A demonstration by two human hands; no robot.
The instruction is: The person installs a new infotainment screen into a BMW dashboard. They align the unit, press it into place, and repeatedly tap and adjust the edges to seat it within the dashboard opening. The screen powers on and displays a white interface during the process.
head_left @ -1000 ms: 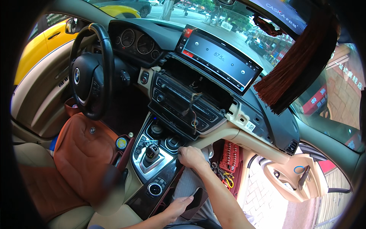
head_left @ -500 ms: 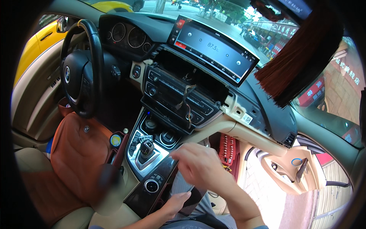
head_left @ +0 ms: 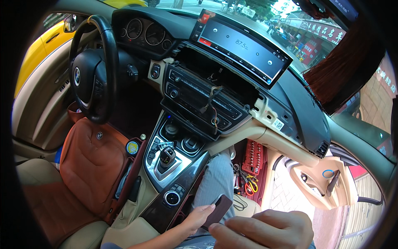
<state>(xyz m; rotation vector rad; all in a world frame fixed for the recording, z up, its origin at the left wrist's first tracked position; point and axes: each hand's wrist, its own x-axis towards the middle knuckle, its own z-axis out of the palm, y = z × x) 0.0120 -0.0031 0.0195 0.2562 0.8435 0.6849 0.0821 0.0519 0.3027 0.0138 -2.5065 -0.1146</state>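
My left hand [head_left: 198, 216] is closed on the edge of a dark phone [head_left: 218, 211], with its thumb on top. The phone is tilted above my jeans-clad leg [head_left: 216, 178]. At the lower edge, close to the camera, is my right hand [head_left: 267, 228], back upward. Its fingers are bent and somewhat apart, pointing left toward the phone, and I see nothing in them. To the left of both hands lies the centre console [head_left: 181, 176], with a gear lever [head_left: 167, 157] and a round control knob [head_left: 172, 198].
A wide screen [head_left: 242, 45] stands on the dashboard above an open cavity [head_left: 232, 74]. Loose wires [head_left: 211, 99] hang over the radio panel [head_left: 197, 97]. A red socket set [head_left: 253, 157] and red-and-yellow pliers [head_left: 251, 185] lie in the right footwell. The right door [head_left: 321, 182] stands ajar.
My right hand has drawn back from beside the gear lever to the lower edge, nearer the camera. The left hand still holds the phone. The view has shifted slightly.
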